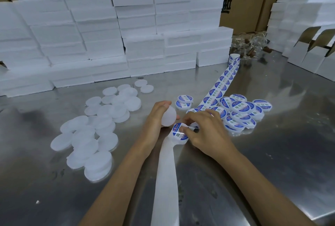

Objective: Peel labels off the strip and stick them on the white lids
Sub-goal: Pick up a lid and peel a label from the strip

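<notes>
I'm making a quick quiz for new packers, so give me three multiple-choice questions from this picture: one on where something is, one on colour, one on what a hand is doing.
1. Where is the pile of plain lids?
A. left of the hands
B. right of the hands
C. on the boxes

2. What colour are the labels?
A. red
B. blue and white
C. green

3. What is the left hand doing?
A. lying flat
B. pointing
C. holding a lid

Answers: 1 A, the plain pile lies left. 2 B, blue print on white. 3 C, fingers curl round a plain lid.
</notes>
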Motion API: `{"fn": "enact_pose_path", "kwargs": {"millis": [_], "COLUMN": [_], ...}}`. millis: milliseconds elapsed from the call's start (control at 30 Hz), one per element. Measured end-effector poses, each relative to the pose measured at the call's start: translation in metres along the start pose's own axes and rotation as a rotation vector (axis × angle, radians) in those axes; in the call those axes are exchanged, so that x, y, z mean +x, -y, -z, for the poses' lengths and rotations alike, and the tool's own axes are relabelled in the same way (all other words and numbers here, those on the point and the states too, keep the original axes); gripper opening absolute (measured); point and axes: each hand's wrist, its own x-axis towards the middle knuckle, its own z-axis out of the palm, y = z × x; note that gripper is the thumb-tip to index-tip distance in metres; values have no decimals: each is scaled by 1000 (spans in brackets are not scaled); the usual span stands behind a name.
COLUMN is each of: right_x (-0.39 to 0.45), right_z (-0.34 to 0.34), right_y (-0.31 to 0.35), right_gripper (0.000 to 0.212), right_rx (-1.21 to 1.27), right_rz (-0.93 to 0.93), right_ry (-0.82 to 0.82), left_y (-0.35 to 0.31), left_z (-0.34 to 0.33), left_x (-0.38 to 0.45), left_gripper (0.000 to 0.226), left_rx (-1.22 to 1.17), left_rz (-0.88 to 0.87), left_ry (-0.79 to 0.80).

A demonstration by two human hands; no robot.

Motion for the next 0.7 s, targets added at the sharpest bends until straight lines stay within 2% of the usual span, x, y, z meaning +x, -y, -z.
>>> {"fn": "enact_pose_path", "kwargs": {"millis": [100,167,300,400,567,700], "right_x": [0,-1,-3,-1,5,13], "right_z": [1,2,9,16,25,19], "right_y": [2,4,13,18,22,32], "right_gripper": [7,8,14,17,19,21], "right_rx": [36,99,395,684,1127,1170], "right_rz": [20,27,-120,-213,-384,-431], "right_ry": [-25,-50,-56,-85,-162,-134], "left_y": [5,5,5,6,-4,-19], "left_z": [2,-1,-3,1,2,2], "left_x": [6,11,14,8,-1,-10], "left_gripper": [27,34,45,41,48,63], "left_rx": [42,82,158,169,9,-268], "left_rz": [2,-16,-52,-50,-39,-17], "left_ry": [2,-12,-13,22,17,-10]}}
